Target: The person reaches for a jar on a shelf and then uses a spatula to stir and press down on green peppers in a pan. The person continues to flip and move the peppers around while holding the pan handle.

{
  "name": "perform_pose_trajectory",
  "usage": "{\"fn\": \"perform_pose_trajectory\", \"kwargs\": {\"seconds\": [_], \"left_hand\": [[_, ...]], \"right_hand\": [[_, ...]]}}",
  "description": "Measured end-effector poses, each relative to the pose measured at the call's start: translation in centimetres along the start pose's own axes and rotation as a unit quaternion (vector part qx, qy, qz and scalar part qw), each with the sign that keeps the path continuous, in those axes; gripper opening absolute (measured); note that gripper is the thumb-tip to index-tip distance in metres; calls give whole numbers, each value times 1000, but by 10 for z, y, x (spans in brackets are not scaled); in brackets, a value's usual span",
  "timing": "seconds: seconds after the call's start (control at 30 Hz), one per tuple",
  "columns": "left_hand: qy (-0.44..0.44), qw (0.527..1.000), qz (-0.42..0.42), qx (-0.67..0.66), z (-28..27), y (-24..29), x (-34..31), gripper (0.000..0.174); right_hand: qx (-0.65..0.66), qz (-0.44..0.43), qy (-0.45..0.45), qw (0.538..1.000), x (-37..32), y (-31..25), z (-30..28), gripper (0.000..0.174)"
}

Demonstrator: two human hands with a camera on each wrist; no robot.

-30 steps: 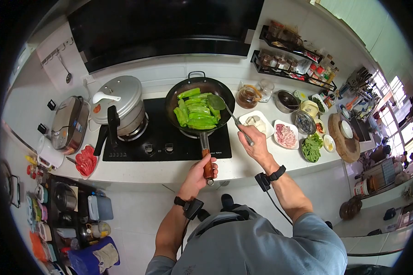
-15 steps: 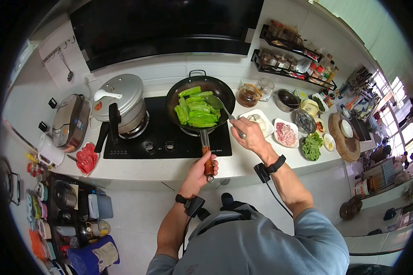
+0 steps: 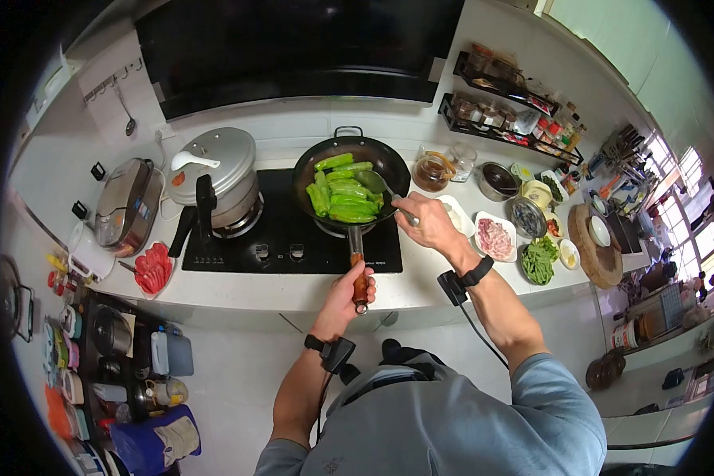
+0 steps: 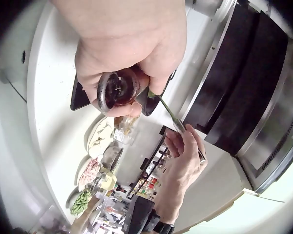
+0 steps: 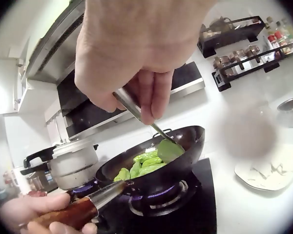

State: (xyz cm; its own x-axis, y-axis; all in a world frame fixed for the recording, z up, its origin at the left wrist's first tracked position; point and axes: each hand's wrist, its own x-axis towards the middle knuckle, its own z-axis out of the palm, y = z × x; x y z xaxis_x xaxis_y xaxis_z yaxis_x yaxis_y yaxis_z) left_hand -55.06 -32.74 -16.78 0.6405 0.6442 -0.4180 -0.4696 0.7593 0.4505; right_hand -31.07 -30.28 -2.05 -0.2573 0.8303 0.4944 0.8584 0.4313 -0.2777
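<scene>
Brown wood is filling my left hand (image 3: pixel 346 292); its fingers are holding the wok handle (image 3: pixel 360 297), wrapped snugly round it near the front edge of the table (image 3: pixel 293 295). Farther in, my right hand (image 3: pixel 431 222) is gripping the spatula (image 3: pixel 370 182) by its shaft, fingers drawn in around the metal. Beside that hand, a plate of pale slices (image 3: pixel 458 216) and a dish of sliced meat (image 3: pixel 495 236) are sitting apart from the wok (image 3: pixel 394 165). Inside the wok, green peppers (image 3: pixel 343 195) are lying in a heap, the spatula's blade resting at their right side. Under it, a violet flame (image 5: pixel 173 189) is burning, so I am judging this step to be frying and turning the peppers. Next, I am thinking, the work is calling for a steady handle and a low blade sliding under the heap. Beyond, a seasoning rack (image 3: pixel 492 127) is hanging on the wall.
</scene>
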Motion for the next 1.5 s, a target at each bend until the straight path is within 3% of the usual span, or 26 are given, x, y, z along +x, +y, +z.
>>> {"fn": "perform_pose_trajectory", "kwargs": {"seconds": [0.27, 0.43, 0.63, 0.87, 1.5], "left_hand": [[1, 1000, 8, -4, -1, -3, 0, 34], [9, 998, 17, 51, 1, 0, -4, 38], [38, 996, 32, 75, 16, 0, -15, 42], [72, 994, 62, 50, 14, -13, -13, 44], [107, 989, 99, 15, 21, -20, -13, 36]], "right_hand": [[-21, -2, -25, 999, -6, -3, 2, 21], [74, 17, 94, 993, -7, 10, -14, 23], [90, -18, 109, 990, -16, 32, -27, 21], [130, -33, 113, 984, -28, 63, -24, 22], [220, -78, 111, 966, -25, 65, -4, 22]]}}
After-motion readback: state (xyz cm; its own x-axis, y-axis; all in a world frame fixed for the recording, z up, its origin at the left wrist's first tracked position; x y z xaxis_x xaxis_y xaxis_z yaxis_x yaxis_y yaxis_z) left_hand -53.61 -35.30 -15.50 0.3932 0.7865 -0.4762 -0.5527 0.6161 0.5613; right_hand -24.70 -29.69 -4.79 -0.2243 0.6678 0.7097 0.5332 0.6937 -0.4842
